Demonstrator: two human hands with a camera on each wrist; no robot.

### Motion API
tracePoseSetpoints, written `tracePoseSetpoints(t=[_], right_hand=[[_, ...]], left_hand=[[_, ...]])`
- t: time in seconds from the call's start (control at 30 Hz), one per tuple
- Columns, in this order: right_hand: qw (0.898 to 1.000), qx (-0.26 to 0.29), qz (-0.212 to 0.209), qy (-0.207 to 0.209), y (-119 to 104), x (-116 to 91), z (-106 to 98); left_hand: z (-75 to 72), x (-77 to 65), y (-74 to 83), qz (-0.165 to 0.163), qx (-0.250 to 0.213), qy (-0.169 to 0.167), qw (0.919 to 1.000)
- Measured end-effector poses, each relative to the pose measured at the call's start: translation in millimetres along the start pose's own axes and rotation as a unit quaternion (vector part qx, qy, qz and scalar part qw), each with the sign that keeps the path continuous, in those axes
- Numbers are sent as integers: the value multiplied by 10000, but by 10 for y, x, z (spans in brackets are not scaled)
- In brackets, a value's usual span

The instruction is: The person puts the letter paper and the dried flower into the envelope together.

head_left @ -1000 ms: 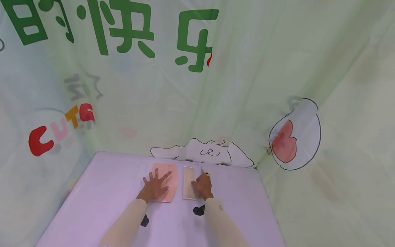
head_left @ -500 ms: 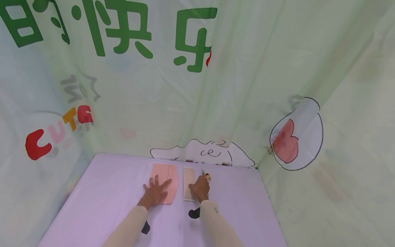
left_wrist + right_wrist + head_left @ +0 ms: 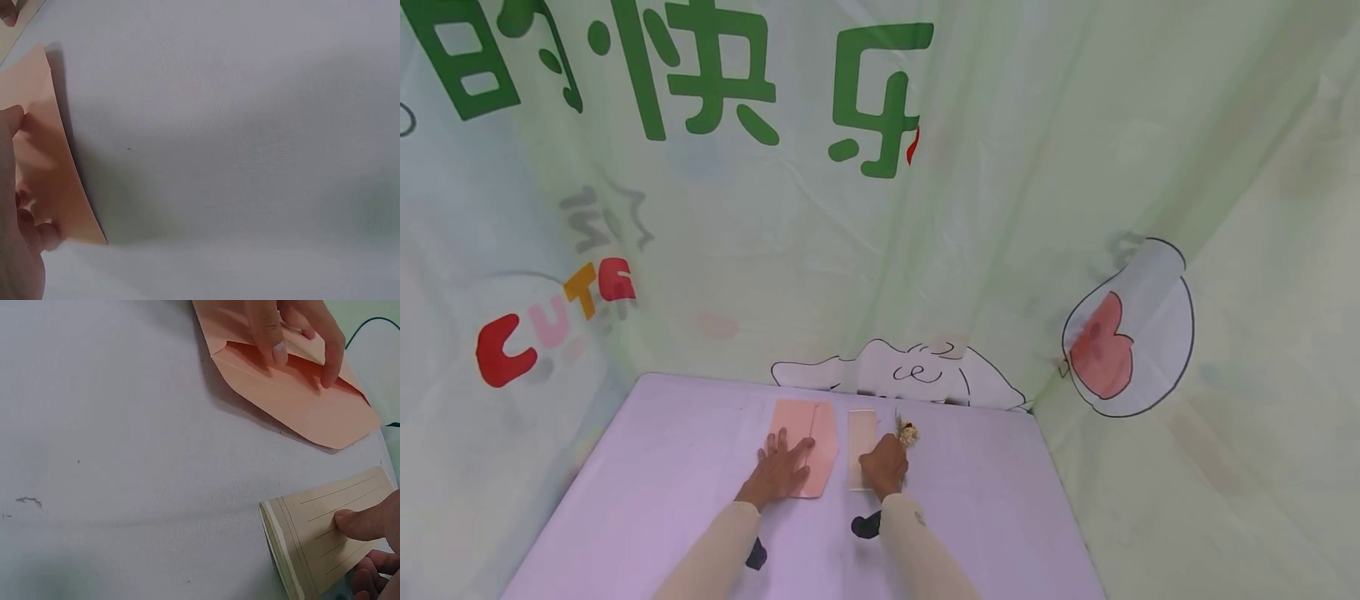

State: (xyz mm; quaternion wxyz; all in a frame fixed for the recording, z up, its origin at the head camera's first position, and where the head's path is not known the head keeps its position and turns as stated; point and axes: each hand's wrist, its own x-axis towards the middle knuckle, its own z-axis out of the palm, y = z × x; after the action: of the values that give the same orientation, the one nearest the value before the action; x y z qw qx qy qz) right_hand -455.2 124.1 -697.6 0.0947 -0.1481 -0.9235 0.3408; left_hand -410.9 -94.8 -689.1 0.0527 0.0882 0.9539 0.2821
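Note:
My left hand [image 3: 778, 477] lies with spread fingers on a pink envelope [image 3: 822, 458], seen in the head view. In the right wrist view, its fingertips touch the envelope [image 3: 294, 406] beside the pocket opening, and the pointed flap lies unfolded. To the right is a folded sheet of lined letter paper [image 3: 312, 537], cream coloured and several layers thick at one end. My right hand [image 3: 885, 465] grips its right edge, thumb on top and the other fingers curled at the side. A small dried flower sprig [image 3: 908, 433] lies just beyond that hand, partly covered by it.
Everything lies on a pale lilac table [image 3: 647, 467]. Behind the table hangs a printed curtain [image 3: 775, 250], which also runs along both sides. Dark wrist straps or mounts show under both forearms.
My right hand has shifted slightly left and toward me, with more of the flower sprig now uncovered. The left hand stays on the envelope. The head view has shifted a little.

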Motion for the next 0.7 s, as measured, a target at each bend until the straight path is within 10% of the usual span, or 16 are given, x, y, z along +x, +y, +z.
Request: tracePoseSetpoints(t=[0.7], right_hand=[[9919,782,994,66,45,87,-143]], left_hand=[[26,3,5,44,-160,-30,9999]])
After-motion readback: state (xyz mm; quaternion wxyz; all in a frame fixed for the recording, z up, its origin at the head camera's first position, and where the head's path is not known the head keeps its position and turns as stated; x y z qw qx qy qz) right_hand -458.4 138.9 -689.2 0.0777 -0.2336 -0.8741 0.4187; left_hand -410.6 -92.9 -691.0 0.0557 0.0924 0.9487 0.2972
